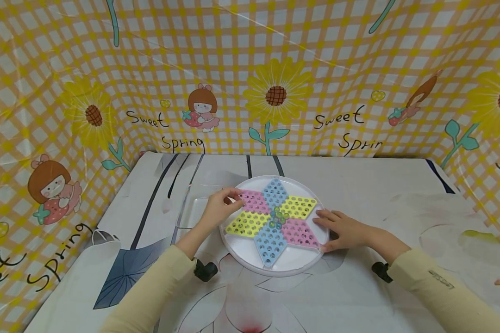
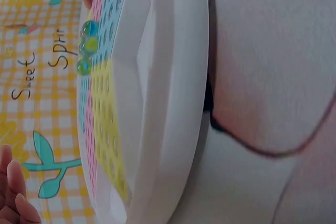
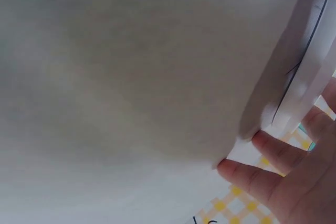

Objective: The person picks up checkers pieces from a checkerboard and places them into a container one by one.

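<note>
A round white Chinese checkers board (image 1: 241, 256) lies on the table, its six-pointed star made of pink, yellow and blue sections full of holes. Several green and blue glass marbles (image 1: 278, 217) are grouped at the star's centre; some marbles (image 2: 88, 45) stick up above the surface in the left wrist view. My left hand (image 1: 221, 206) is over the board's left edge by a pink section, fingers loosely bent, with nothing seen between them. At the opposite side, my right hand (image 1: 345, 230) rests on the rim with its fingers (image 3: 278, 153) spread and fairly straight.
A clear plastic box (image 1: 183, 213) sits left of the board, partly behind my left arm. The table has a printed white cloth (image 1: 358, 180). A yellow checked cloth (image 1: 233, 51) hangs round the back and sides.
</note>
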`<state>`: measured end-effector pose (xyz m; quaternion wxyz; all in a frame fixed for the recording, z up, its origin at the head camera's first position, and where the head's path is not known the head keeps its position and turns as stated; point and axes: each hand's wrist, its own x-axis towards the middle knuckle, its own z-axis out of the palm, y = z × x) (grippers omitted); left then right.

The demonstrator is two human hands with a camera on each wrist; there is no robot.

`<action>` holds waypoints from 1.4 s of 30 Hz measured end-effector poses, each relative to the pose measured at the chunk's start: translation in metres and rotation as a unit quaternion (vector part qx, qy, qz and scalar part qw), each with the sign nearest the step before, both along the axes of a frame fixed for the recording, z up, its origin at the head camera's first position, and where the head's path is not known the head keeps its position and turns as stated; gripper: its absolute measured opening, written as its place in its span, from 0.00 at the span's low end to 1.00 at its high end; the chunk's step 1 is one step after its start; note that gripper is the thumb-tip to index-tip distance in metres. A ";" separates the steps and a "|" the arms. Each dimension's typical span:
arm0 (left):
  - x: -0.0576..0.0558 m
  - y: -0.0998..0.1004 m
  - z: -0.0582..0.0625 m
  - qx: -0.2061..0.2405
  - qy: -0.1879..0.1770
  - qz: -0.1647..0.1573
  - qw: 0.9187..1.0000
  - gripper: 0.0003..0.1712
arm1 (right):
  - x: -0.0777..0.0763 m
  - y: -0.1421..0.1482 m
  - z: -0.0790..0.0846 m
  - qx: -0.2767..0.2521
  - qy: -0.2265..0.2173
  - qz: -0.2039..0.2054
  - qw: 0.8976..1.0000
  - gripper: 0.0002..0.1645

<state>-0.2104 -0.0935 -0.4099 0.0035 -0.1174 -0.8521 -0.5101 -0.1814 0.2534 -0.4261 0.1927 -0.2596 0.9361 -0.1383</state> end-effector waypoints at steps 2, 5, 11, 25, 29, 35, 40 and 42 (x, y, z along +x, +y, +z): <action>0.001 0.005 -0.003 -0.004 -0.003 -0.014 1.000 0.17 | 0.001 0.001 0.001 0.000 -0.006 -0.006 1.000 0.54; 0.002 0.013 -0.006 -0.016 -0.010 -0.030 0.999 0.17 | 0.002 0.004 0.000 -0.013 -0.012 -0.011 1.000 0.54; 0.005 0.027 -0.010 -0.039 -0.032 -0.047 0.998 0.18 | 0.002 0.009 -0.001 -0.047 -0.021 -0.023 0.998 0.57; 0.010 0.052 -0.030 -0.082 -0.072 -0.072 0.991 0.15 | 0.004 0.004 0.000 -0.046 -0.005 -0.026 0.999 0.60; 0.011 0.058 -0.033 -0.095 -0.082 -0.070 0.990 0.15 | 0.005 0.001 0.002 -0.044 -0.011 -0.035 0.998 0.60; 0.011 0.063 -0.033 -0.134 -0.079 -0.068 0.986 0.15 | 0.005 0.000 0.002 -0.037 -0.017 -0.047 0.998 0.61; 0.012 0.066 -0.033 -0.168 -0.076 -0.062 0.981 0.13 | 0.004 0.000 0.001 -0.031 -0.026 -0.051 0.998 0.62; 0.012 0.067 -0.033 -0.176 -0.074 -0.058 0.980 0.12 | 0.004 0.000 0.001 -0.030 -0.027 -0.051 0.998 0.62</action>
